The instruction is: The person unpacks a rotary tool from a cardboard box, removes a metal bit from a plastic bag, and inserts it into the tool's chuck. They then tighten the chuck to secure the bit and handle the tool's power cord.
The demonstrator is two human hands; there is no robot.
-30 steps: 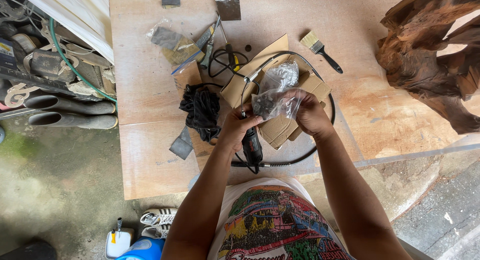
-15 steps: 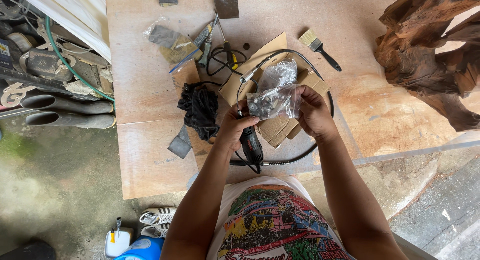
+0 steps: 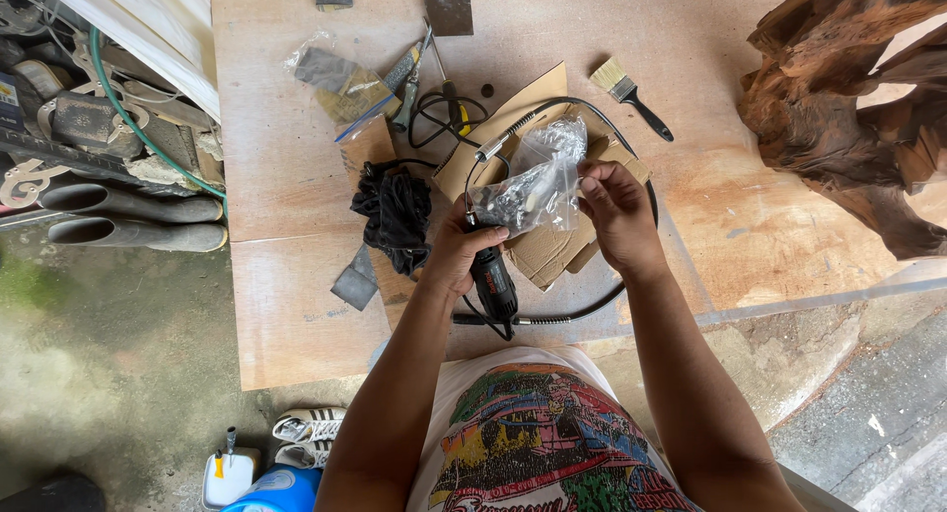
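My left hand (image 3: 460, 248) and my right hand (image 3: 617, 211) hold a clear plastic bag (image 3: 533, 182) of small metal bits between them, above a sheet of plywood (image 3: 286, 177). The left hand pinches the bag's lower left corner and the right hand pinches its right edge. Just under the left hand lies a black rotary tool (image 3: 493, 285) with a flexible shaft cable (image 3: 631, 167) looping around pieces of brown cardboard (image 3: 538, 251). A crumpled black cloth (image 3: 395, 216) sits left of the left hand.
A paintbrush (image 3: 631, 96), pliers and hand tools (image 3: 409, 78), another plastic bag (image 3: 330, 73) and sandpaper scraps (image 3: 355, 280) lie on the plywood. A large carved wood root (image 3: 853, 108) stands at right. Rubber boots (image 3: 133, 216), a green hose and clutter are at left; sneakers (image 3: 311, 438) sit below.
The hands have lifted the plastic bag slightly and spread it wider between them. The view has shifted a little; the tool and cable stay put.
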